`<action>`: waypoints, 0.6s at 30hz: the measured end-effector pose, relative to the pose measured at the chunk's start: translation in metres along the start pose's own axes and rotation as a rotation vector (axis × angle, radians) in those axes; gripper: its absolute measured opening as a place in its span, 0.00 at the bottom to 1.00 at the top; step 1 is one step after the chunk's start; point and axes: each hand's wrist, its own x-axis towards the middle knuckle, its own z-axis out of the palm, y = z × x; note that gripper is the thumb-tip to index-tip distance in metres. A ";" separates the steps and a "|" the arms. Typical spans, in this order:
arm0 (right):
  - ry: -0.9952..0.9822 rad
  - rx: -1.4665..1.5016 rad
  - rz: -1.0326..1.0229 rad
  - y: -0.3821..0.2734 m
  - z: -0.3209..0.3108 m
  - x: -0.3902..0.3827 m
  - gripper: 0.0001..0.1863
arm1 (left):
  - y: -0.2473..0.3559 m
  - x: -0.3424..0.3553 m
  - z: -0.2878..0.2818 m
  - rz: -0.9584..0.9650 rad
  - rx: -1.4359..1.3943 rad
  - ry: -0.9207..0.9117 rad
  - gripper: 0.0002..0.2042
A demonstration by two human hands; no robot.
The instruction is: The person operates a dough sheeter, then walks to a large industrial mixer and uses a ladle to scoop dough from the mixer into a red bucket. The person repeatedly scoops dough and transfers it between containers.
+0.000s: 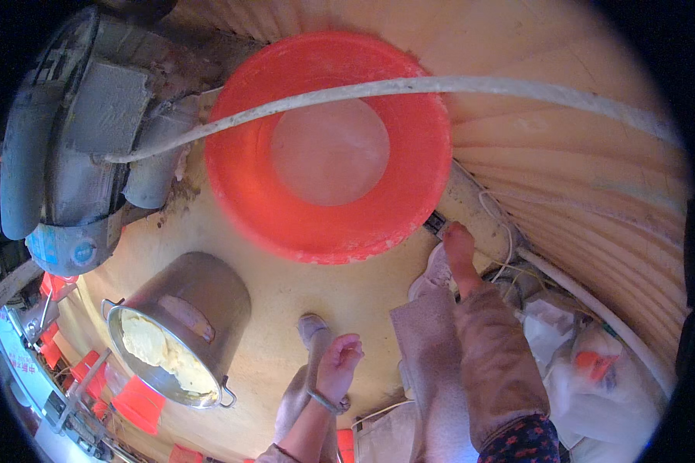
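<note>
My right hand point(459, 245) reaches down beside the large red basin point(243, 204), its fingers together at a small dark box point(435, 224) low by the basin's right rim. A thin cable runs near that hand. The fingertips are partly hidden. In front of my body my left hand point(340, 369) is raised with curled fingers and nothing seen in them; a bracelet point(328, 401) circles its wrist. Pale whitish stuff point(332, 150) covers the bottom of the basin. To the left a tall metal pot point(212, 289) leans, holding a pale yellow, dough-like mass point(166, 351).
A pale bar or hose point(409, 85) crosses over the basin from a grey, dusty machine point(104, 116) at the left. Orange-brown sheeting point(571, 185) hangs at the right. White plastic bags point(602, 378) lie at lower right; red containers point(137, 405) stand at lower left.
</note>
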 end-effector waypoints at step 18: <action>-0.045 -0.184 -0.482 -0.012 0.032 0.041 0.07 | 0.015 0.009 0.012 0.127 0.070 -0.022 0.11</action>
